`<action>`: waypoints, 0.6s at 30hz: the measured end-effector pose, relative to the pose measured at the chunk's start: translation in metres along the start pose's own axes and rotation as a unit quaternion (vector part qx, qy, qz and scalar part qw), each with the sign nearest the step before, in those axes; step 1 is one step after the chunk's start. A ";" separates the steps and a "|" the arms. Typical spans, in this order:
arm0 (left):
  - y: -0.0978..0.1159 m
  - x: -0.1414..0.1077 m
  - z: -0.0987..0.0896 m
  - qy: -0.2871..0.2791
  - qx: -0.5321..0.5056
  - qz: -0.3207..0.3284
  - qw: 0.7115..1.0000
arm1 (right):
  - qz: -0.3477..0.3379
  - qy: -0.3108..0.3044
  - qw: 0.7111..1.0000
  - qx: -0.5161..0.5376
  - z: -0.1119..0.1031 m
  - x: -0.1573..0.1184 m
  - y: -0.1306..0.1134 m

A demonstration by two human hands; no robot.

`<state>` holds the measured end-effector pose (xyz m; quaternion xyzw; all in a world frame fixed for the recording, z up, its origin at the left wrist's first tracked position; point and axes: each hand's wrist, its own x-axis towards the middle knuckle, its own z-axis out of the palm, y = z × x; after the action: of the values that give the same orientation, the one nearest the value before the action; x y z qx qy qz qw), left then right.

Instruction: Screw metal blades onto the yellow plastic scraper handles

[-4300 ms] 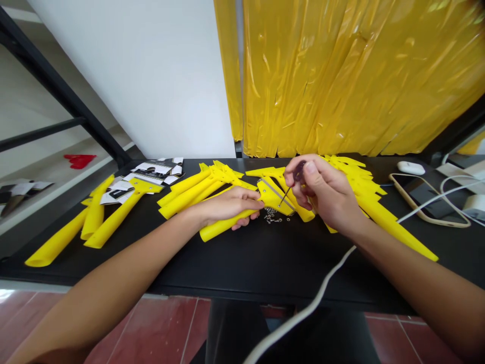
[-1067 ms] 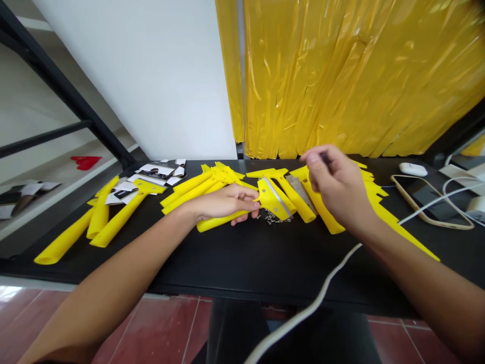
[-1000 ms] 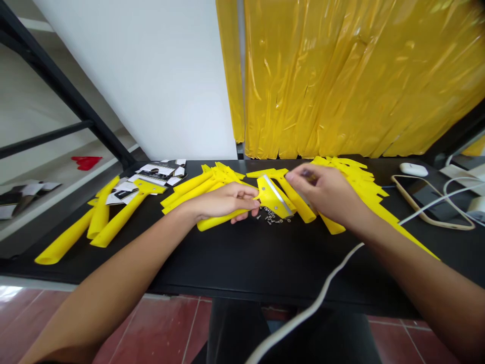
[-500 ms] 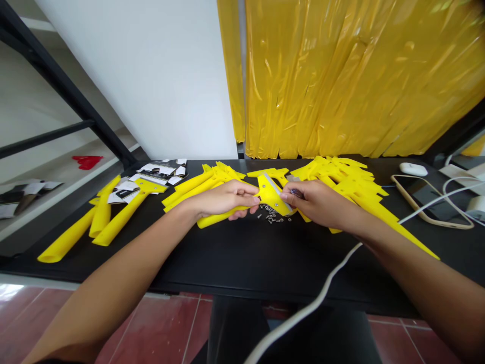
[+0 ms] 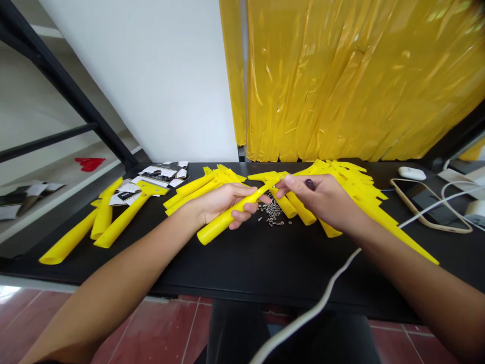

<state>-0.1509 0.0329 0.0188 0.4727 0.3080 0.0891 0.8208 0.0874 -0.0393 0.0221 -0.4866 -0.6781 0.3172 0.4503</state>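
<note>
My left hand [image 5: 223, 202] is closed round a yellow plastic scraper [image 5: 217, 227], whose handle end points down toward me. The scraper is turned edge-on, its head up to the right. At that head end, the thumb and fingers of my right hand [image 5: 322, 197] are pinched together. A dark rounded handle end [image 5: 310, 184], apparently a screwdriver's, sticks out of the right hand; its shaft is hidden. Below and between the hands lies a heap of small screws and nuts [image 5: 273, 212] on the black table [image 5: 246, 268].
Several yellow scrapers [image 5: 352, 192] are piled at the right, others [image 5: 189, 194] behind my left hand, and a few [image 5: 125, 217] at the far left beside printed cards [image 5: 162, 172]. A phone [image 5: 428, 202], a white earphone case [image 5: 411, 173] and a white cable [image 5: 326, 293] lie on the right.
The scraper has rolled from showing its flat head with screws to edge-on. My right hand has shifted slightly right, and more of the dark handle end shows. More of the screw heap is uncovered.
</note>
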 end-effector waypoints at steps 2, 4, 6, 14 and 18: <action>-0.004 0.005 -0.001 -0.009 -0.026 -0.012 1.000 | -0.025 0.046 0.998 -0.038 0.006 -0.001 0.003; -0.007 0.008 0.000 -0.019 -0.043 -0.014 0.999 | -0.055 0.085 0.992 -0.071 0.011 -0.002 0.008; -0.010 0.010 0.004 -0.020 -0.049 0.000 0.999 | -0.081 0.117 0.985 -0.097 0.016 -0.003 0.011; -0.018 0.012 0.018 -0.024 -0.040 0.054 0.997 | -0.103 0.163 0.974 -0.118 0.019 -0.006 0.005; -0.020 0.014 0.018 -0.029 -0.036 0.078 0.996 | -0.066 0.127 0.987 -0.074 0.019 -0.006 0.000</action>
<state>-0.1323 0.0148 0.0028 0.4680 0.2432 0.1497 0.8363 0.0705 -0.0446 0.0126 -0.5093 -0.6674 0.1714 0.5156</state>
